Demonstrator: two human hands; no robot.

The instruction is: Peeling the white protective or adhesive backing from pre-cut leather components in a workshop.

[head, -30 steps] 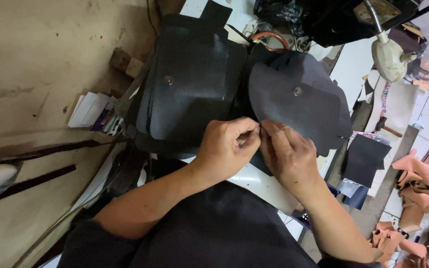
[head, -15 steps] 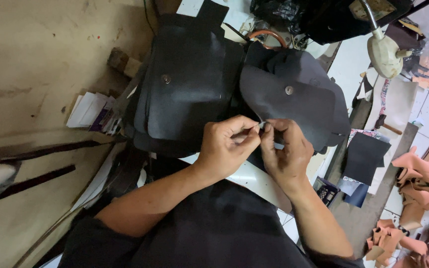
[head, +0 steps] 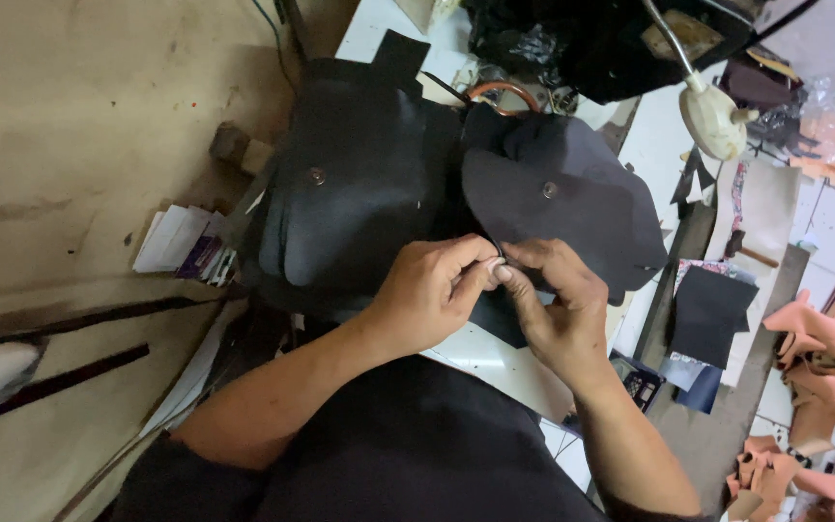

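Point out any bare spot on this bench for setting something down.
One bare strip of white bench top shows below the left hand and right hand. Elsewhere it is crowded: black leather flap pieces fill the middle, and a cream lamp head hangs upper right.

left hand [head: 432,295] touching right hand [head: 558,309] | leather flap [head: 562,198] behind them | paper stack [head: 181,253] far left

One head cam, steep look down, close on hands [head: 495,300], bench [head: 480,358], prob. tilted sideways
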